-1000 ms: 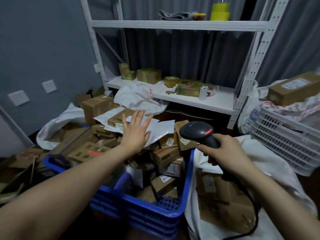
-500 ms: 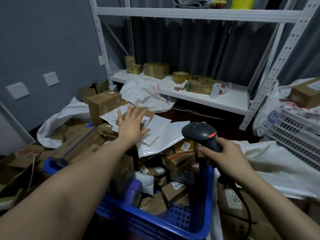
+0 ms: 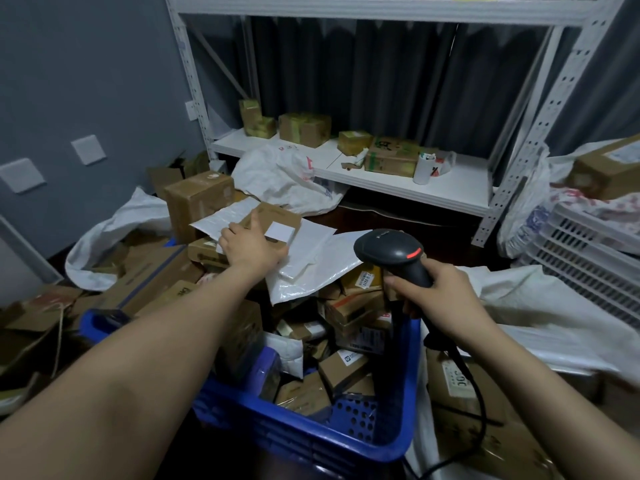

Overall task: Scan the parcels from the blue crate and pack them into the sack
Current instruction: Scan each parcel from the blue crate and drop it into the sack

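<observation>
Now, by white shelving (image 3: 450, 188), left hand (image 3: 251, 245) grips a piled box (image 3: 273, 214); right hand (image 3: 446, 303) grips scanner (image 3: 388, 249).

- My left hand (image 3: 254, 245) is covering the near corner of a cardboard parcel (image 3: 277, 220); whether my fingers are gripping it or merely resting on it is not showing.
- My right hand (image 3: 440, 299) is hiding the handle of the scanner (image 3: 391, 249), whose cable (image 3: 479, 407) is running off the bottom edge.
- My left forearm is masking the near-left corner of the blue crate (image 3: 346, 439).
- The labels on the parcels inside are showing too small to read.
- The box (image 3: 609, 168) at the right edge is appearing blurred and cropped.
</observation>
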